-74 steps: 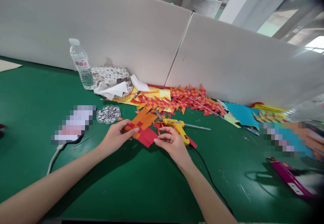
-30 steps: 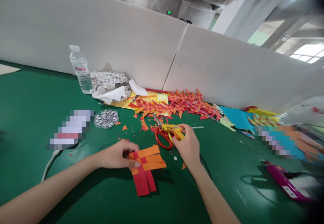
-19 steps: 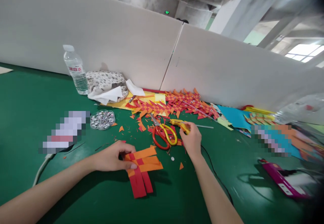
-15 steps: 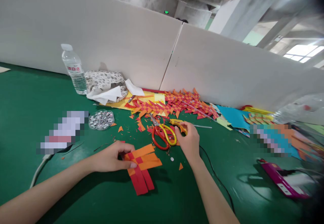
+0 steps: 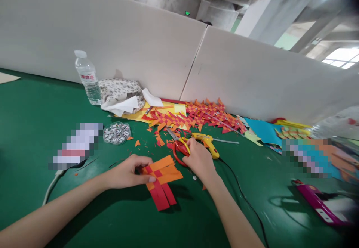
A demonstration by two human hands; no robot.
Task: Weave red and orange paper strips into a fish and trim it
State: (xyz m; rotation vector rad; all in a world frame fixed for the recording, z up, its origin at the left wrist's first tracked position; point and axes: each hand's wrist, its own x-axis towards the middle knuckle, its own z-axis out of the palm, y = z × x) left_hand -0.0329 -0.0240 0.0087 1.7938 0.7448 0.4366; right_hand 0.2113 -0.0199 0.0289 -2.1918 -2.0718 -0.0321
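Note:
My left hand (image 5: 131,173) pinches a woven paper piece (image 5: 161,175) between thumb and fingers; its orange strips point right and its red strips point down. It is held just above the green table. My right hand (image 5: 198,160) has its fingers closed at the handles of a pair of scissors (image 5: 178,154), one loop red and one yellow. The hand partly hides the yellow loop, and the blades point away to the upper left. Right behind that hand lies a yellow glue gun (image 5: 207,141) with a clear glue stick in its back.
Woven orange-red paper fish (image 5: 207,113) are heaped by the grey partition. Beside them are orange scraps (image 5: 159,139), a dish of googly eyes (image 5: 117,132), a water bottle (image 5: 89,80) and a patterned cloth bag (image 5: 120,91). A purple power strip (image 5: 316,205) sits at right; the glue gun's cord (image 5: 238,188) trails forward.
My right hand has come down and left from beside the glue gun onto the scissors' handles. My left hand keeps hold of the woven paper. The view has shifted slightly.

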